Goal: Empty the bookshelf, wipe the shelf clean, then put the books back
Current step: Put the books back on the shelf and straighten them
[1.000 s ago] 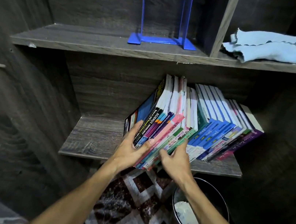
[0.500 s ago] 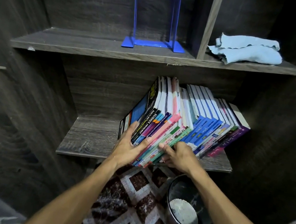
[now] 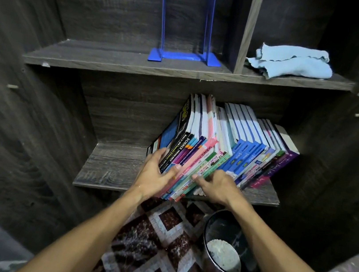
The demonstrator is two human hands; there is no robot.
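Note:
A row of several colourful books (image 3: 225,147) leans to the right on the lower shelf (image 3: 108,167) of a dark wooden bookcase. My left hand (image 3: 156,174) clasps the left end of the row, fingers on the black science book's cover and thumb across the spines. My right hand (image 3: 215,185) presses against the lower spines near the middle of the row, fingers curled. A folded light-blue cloth (image 3: 292,61) lies on the upper shelf's right compartment. A blue metal bookend (image 3: 183,56) stands on the upper shelf (image 3: 92,57).
A black metal bin (image 3: 227,247) with white paper inside stands on the floor below my right arm. The floor has a brown and white diamond-pattern tile (image 3: 157,249). The lower shelf's left half is bare wood.
The view shifted slightly, and my right hand slid a little along the spines. My left hand stays on the left end of the row. The books lean as before.

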